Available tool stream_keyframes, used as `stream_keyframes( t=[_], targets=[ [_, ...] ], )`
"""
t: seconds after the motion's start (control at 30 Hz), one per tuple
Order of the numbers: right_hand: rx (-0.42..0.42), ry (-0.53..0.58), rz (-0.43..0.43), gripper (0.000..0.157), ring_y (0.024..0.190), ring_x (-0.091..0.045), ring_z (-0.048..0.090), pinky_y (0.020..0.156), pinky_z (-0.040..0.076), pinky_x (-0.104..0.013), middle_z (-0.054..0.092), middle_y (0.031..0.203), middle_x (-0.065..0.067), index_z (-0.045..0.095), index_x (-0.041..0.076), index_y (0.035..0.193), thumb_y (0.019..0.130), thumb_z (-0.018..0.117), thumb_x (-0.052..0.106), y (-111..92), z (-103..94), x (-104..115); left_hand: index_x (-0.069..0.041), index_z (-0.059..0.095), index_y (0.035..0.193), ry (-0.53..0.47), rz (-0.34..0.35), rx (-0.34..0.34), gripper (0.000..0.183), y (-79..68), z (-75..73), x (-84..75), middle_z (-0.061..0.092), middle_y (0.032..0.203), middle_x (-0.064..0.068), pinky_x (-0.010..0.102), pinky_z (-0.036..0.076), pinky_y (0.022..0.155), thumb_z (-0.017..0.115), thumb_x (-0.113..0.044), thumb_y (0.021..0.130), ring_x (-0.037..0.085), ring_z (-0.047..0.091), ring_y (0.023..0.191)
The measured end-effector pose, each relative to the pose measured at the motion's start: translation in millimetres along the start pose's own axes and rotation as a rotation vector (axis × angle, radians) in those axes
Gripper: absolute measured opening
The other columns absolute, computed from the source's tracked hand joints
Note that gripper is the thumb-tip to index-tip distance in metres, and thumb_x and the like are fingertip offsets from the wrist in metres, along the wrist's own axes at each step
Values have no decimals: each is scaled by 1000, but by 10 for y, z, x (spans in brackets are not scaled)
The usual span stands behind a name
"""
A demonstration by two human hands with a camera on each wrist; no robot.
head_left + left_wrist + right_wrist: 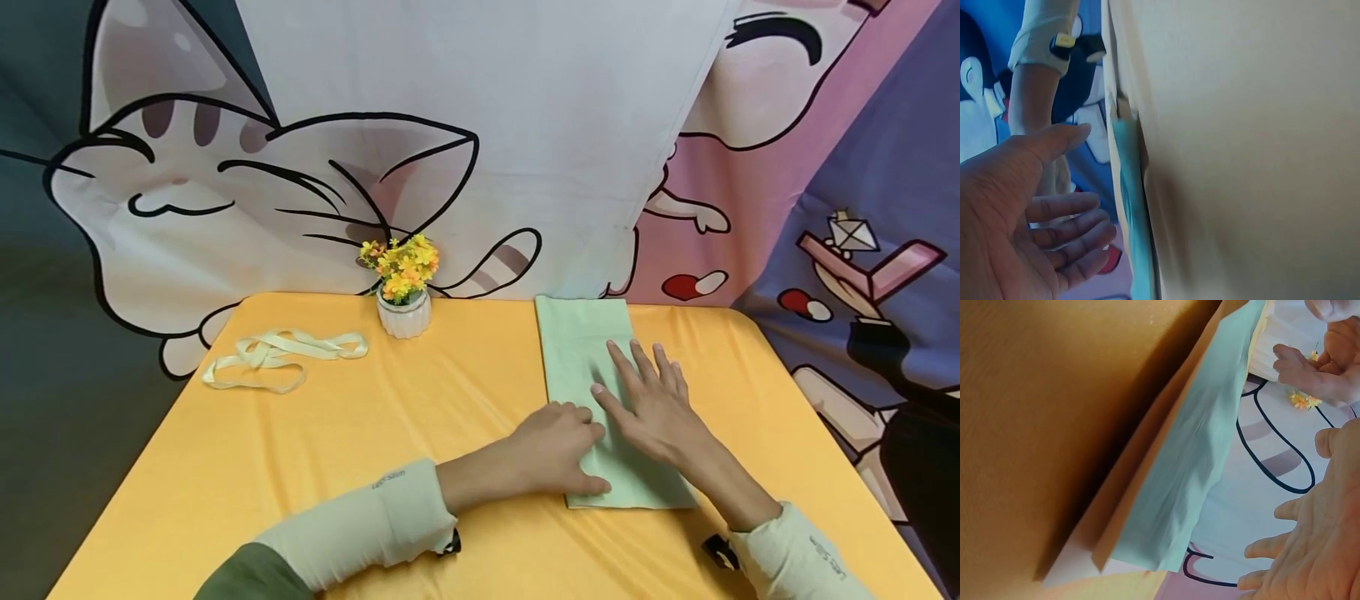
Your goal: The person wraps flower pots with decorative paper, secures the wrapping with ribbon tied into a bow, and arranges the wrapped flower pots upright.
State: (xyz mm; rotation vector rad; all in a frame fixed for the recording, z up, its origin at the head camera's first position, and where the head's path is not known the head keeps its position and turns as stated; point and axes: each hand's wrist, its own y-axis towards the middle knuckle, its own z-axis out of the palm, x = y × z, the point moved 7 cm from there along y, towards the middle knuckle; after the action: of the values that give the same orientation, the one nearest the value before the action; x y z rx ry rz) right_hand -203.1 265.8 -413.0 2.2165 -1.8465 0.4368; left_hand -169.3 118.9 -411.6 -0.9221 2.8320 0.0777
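A long mint-green folded piece (577, 342) lies flat on the right half of the table; whether it is cloth or paper I cannot tell. Layers show along its edge in the right wrist view, where its surface (1194, 450) looks lightly creased. Over its near left edge is my left hand (551, 450), thumb apart and fingers loosely bent, holding nothing. My right hand (656, 417) hovers above its middle right with fingers spread. Both wrist views show a gap between the hand and the green piece.
The table (420, 417) has a yellow cloth over it. A pale yellow ribbon (277, 350) lies in loose loops at the far left. Near the back edge stands a small white pot (405, 318) of yellow flowers (405, 267). Behind hangs a printed cartoon curtain (570, 125).
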Motion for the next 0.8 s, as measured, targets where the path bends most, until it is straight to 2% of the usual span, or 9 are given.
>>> stream_keyframes(
  t=[0.07, 0.17, 0.23, 0.3, 0.4, 0.53, 0.67, 0.8],
  targets=[
    [0, 8, -4, 85, 172, -64, -3, 134, -1, -84, 11, 187, -32, 18, 19, 183, 116, 44, 65, 1, 0, 7, -20, 81, 117, -60, 29, 19, 41, 58, 54, -73, 72, 105, -10, 17, 50, 78, 85, -57, 98, 2, 61, 88],
    [3, 16, -7, 85, 172, -64, -4, 133, -1, -84, 11, 187, -32, 18, 19, 183, 116, 44, 64, -1, 8, 13, -20, 77, 99, -154, 57, 51, 26, 146, 133, -147, 68, 91, -12, 13, 45, 68, 86, -44, 100, -1, 55, 79],
    [4, 19, -10, 84, 172, -63, -4, 133, -1, -84, 11, 187, -32, 18, 19, 183, 117, 44, 64, 2, 9, 19, -20, 71, 88, -191, 56, 79, 28, 202, 180, -178, 63, 81, -12, 13, 42, 61, 85, -40, 102, 0, 52, 71],
    [5, 22, -14, 84, 172, -63, -4, 133, 0, -85, 12, 187, -32, 18, 19, 183, 117, 43, 64, 7, 9, 26, -21, 67, 84, -177, 49, 114, 33, 253, 227, -210, 60, 75, -13, 15, 43, 57, 84, -42, 103, 0, 51, 66],
    [8, 27, -18, 83, 172, -64, -4, 132, 0, -85, 12, 186, -33, 18, 19, 183, 117, 43, 63, 11, 14, 27, -24, 70, 91, -132, 17, 173, 35, 323, 315, -248, 61, 76, -15, 18, 48, 57, 81, -56, 102, 0, 55, 66],
    [13, 26, -16, 83, 171, -65, -2, 132, 1, -85, 12, 186, -34, 18, 18, 183, 118, 42, 63, 22, 19, 10, -27, 79, 108, -62, -9, 219, 47, 396, 414, -277, 64, 80, -17, 19, 51, 61, 80, -72, 96, 0, 58, 68],
    [21, 26, -13, 82, 171, -66, -1, 131, 2, -86, 13, 185, -35, 17, 18, 183, 118, 41, 63, 28, 19, -3, -27, 80, 114, -29, -8, 243, 52, 440, 465, -294, 65, 79, -16, 19, 52, 64, 81, -75, 93, 1, 59, 68],
    [24, 26, -15, 82, 169, -68, 2, 130, 4, -87, 14, 184, -36, 18, 16, 183, 119, 41, 62, 24, 9, -16, -29, 78, 119, -7, 7, 288, 47, 463, 472, -298, 65, 81, -16, 21, 55, 69, 76, -71, 100, 2, 62, 71]
  ],
)
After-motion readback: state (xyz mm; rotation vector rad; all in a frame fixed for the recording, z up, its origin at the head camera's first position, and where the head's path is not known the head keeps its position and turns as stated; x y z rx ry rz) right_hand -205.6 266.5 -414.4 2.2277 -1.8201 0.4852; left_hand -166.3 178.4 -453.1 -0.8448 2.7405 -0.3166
